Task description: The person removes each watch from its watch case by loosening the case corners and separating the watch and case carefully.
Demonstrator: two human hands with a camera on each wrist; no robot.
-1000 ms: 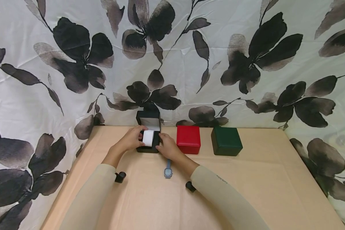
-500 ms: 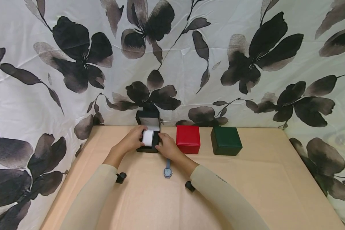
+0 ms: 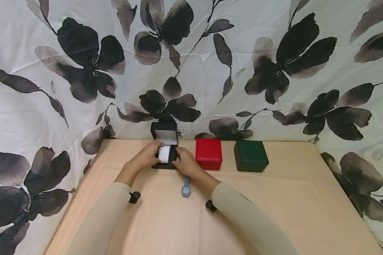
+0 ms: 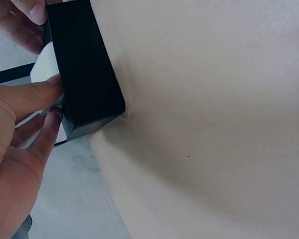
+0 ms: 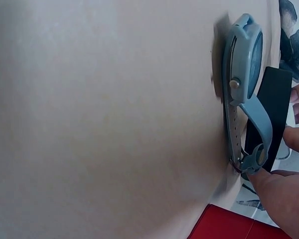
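A black watch box stands with its lid raised at the back of the table, a white cushion inside it. My left hand grips the cushion at its left end; in the left wrist view its thumb and a finger lie at the box's edge, partly hiding the cushion. With my right hand I hold the box's right side. A light blue wristwatch lies in front of the box, its strap buckled into a loop in the right wrist view.
Right of the black box stands a closed red box, and beyond it a closed green box. A floral cloth hangs behind the table. My right forearm crosses close beside the watch.
The cushion appears very slightly lower in the black box. Both hands have hardly moved, and the watch and the other boxes stay in place.
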